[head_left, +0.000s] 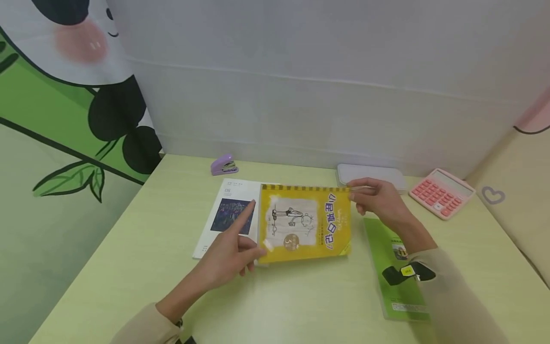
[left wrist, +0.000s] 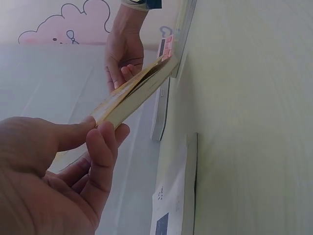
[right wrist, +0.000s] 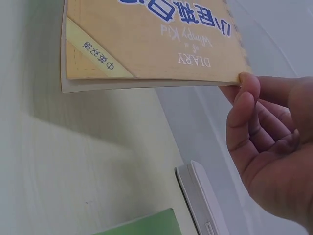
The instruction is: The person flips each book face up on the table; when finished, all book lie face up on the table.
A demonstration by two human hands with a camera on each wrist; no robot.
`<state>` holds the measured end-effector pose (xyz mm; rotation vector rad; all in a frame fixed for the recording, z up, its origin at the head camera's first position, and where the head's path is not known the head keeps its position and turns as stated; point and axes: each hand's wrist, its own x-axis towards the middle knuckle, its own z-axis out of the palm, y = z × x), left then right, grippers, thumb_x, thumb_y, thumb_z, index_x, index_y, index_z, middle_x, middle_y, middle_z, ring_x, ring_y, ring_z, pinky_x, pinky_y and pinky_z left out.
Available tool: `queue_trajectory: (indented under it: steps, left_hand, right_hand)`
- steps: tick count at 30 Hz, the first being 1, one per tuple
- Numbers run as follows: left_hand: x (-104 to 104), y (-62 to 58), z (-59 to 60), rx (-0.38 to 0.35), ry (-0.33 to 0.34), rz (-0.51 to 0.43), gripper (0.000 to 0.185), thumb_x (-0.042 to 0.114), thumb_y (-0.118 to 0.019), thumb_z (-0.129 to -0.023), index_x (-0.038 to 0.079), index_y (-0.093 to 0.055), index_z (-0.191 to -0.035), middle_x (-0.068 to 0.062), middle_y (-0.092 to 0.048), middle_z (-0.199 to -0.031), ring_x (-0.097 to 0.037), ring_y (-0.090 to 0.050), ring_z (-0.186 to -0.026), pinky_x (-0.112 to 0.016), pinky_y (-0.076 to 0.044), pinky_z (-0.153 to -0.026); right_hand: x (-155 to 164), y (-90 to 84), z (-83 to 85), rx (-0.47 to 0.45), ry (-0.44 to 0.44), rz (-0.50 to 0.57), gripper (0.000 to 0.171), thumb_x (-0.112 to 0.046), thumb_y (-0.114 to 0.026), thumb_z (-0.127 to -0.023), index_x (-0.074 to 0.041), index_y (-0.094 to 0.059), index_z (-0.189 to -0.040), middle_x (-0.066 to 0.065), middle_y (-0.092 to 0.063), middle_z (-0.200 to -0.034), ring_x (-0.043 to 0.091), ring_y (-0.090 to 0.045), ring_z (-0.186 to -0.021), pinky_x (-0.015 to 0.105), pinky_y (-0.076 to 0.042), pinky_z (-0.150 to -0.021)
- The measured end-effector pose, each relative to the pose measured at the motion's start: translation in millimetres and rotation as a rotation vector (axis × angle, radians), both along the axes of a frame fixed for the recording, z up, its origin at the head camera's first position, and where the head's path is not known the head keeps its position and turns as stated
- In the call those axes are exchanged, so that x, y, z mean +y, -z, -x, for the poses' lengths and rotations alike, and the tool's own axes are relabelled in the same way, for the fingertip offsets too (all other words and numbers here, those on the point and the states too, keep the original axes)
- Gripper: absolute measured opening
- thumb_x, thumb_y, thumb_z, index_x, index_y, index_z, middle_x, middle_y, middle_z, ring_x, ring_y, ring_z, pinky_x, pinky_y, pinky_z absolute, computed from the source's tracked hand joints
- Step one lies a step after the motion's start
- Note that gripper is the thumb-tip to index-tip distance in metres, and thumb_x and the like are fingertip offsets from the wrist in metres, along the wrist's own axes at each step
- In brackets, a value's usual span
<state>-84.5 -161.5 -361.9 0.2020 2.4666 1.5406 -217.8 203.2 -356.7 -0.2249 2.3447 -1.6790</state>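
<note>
Head: one yellow book [head_left: 301,224] raised centre, one white book [head_left: 221,203] left, one green book [head_left: 386,267] right. Left wrist: left hand [left wrist: 58,166] pinches yellow book's near-left corner. Right wrist: right hand [right wrist: 279,132], fingers curled, pinches far-right corner.

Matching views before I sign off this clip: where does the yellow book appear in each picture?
Head: yellow book near the centre, cover showing.
Left wrist: yellow book slanting, above and left of centre, seen nearly edge-on.
Right wrist: yellow book across the top, partly cut off.
Shared landmark: the right hand at the book's edge: right of centre, upper left, and right side, respectively.
</note>
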Motion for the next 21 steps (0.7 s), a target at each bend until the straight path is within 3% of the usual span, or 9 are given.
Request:
queue_trajectory:
  steps: [7,16,21]
  left_hand:
    - [-5.8,10.1,5.6,-0.024,-0.021,-0.005,0.103,0.007,-0.075,-0.097,0.033,-0.009,-0.171,-0.004,-0.078,-0.087,-0.024,-0.065,-0.059,-0.036,-0.055,-0.053]
    - [-15.1,22.0,14.2,-0.087,-0.021,-0.041,0.095,0.01,-0.074,-0.099,0.032,-0.015,-0.171,-0.011,-0.076,-0.084,-0.02,-0.064,-0.062,-0.032,-0.054,-0.055]
    - [-21.5,26.4,17.7,-0.113,-0.018,-0.063,0.095,0.011,-0.074,-0.099,0.03,-0.015,-0.171,-0.012,-0.076,-0.082,-0.02,-0.065,-0.063,-0.031,-0.055,-0.056]
  right_hand:
    - [-7.0,13.1,4.3,-0.051,0.044,0.04,0.036,-0.014,-0.072,-0.1,0.001,-0.061,-0.131,-0.005,-0.076,-0.081,0.01,-0.061,-0.065,0.027,-0.056,-0.071]
    - [-16.3,33.0,8.8,-0.058,0.09,0.071,0.036,-0.011,-0.072,-0.1,0.005,-0.066,-0.131,-0.004,-0.075,-0.084,0.009,-0.058,-0.063,0.023,-0.054,-0.065]
    - [-13.3,38.2,6.9,-0.07,0.016,-0.009,0.05,-0.014,-0.073,-0.099,-0.004,-0.061,-0.146,0.009,-0.077,-0.106,0.01,-0.053,-0.061,0.024,-0.047,-0.061]
